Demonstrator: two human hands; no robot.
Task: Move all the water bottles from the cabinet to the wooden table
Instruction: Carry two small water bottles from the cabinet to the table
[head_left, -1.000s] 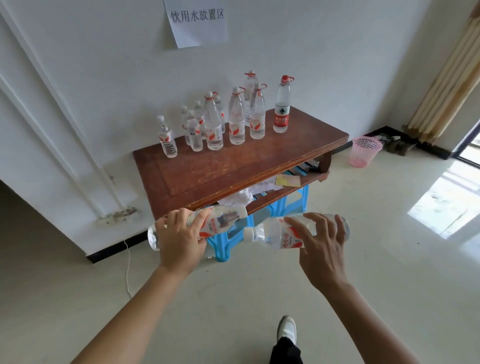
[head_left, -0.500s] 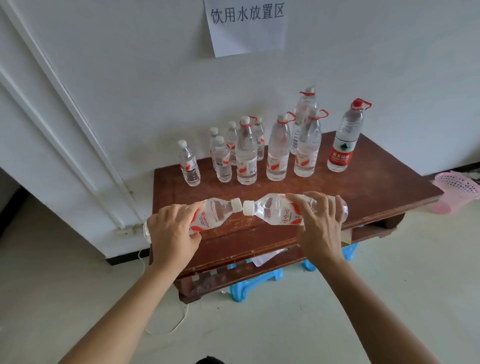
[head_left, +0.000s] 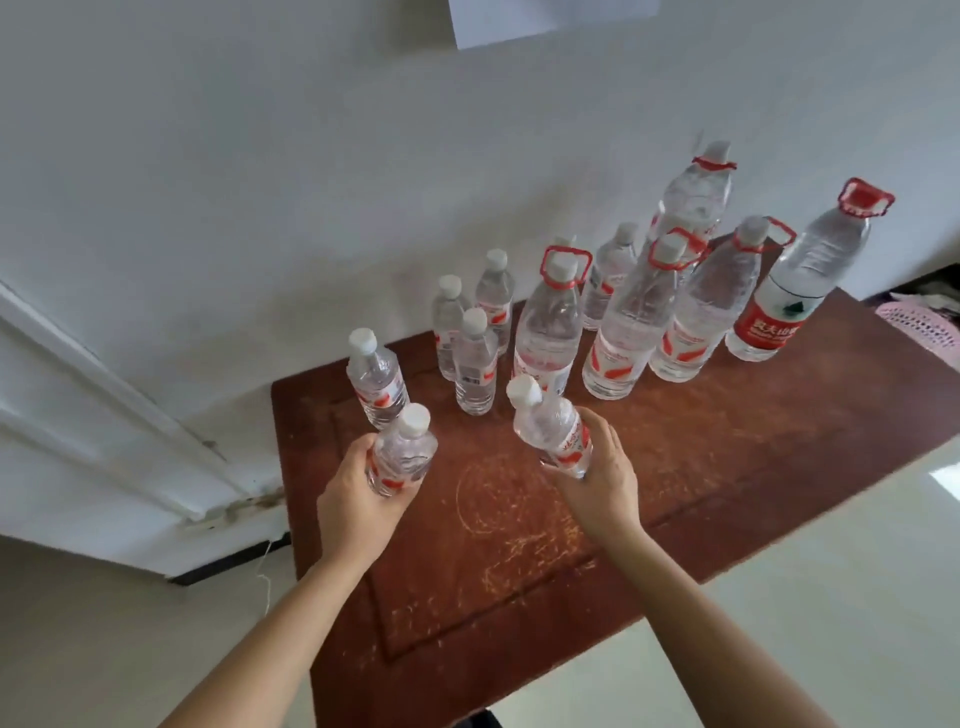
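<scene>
My left hand (head_left: 358, 499) grips a small clear water bottle (head_left: 405, 457) with a white cap, held nearly upright just over the wooden table (head_left: 519, 545). A second small bottle (head_left: 553, 431), tilted with its cap to the upper left, is gripped by my right hand (head_left: 602, 478) above the table's middle. Several small bottles (head_left: 475, 364) and several large bottles with red handle rings (head_left: 628, 322) stand in a group at the table's far side by the wall. One small bottle (head_left: 376, 379) stands just beyond my left hand.
A white wall (head_left: 311, 156) runs behind the table, with a paper sheet (head_left: 545, 15) at the top. A pink basket (head_left: 924, 322) shows at the right edge. Pale floor (head_left: 831, 597) surrounds the table's near side; white door trim (head_left: 104, 415) lies left.
I have come closer to the table. Both bottles, held lying sideways cap to cap before, are now turned up toward standing and sit lower over the tabletop.
</scene>
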